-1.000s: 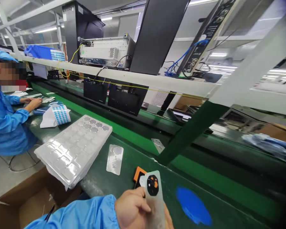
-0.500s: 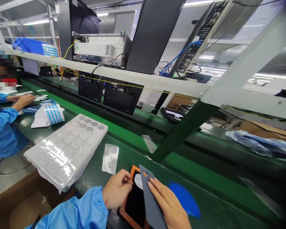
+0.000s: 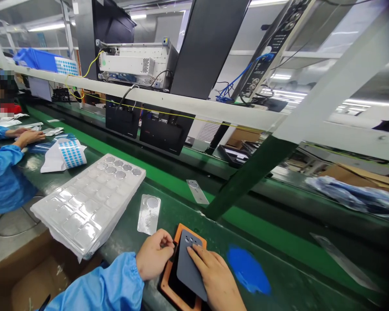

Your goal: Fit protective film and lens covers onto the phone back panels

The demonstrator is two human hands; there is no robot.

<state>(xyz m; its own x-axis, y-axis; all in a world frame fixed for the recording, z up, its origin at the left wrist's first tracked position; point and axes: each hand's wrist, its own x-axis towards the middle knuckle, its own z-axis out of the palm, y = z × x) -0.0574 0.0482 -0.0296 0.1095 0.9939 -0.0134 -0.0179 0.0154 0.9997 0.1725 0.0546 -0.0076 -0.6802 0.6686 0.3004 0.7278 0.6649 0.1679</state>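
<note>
A dark grey phone back cover [image 3: 189,263] with camera holes at its top end lies over an orange fixture [image 3: 202,244] with a dark inside, a little askew to it. My right hand [image 3: 218,276] holds the cover, its fingers stretched over the upper face; the thumb is hidden. At the fixture's left edge my left hand [image 3: 155,255] is closed, thumb and fingers curled together; whatever is between them cannot be made out. A clear plastic piece with a round disc [image 3: 149,214] lies just beyond my left hand.
A clear plastic tray [image 3: 87,203] with several round discs stands left. A blue patch [image 3: 249,270] lies right of the fixture. A slanted post [image 3: 243,177] rises from the bench. Far left, a co-worker's hands [image 3: 29,136] rest over small packets.
My right hand has swung the cover down and left from a steep tilt, so it now hides the white disc inside the fixture. My left hand has stayed nearly in place.
</note>
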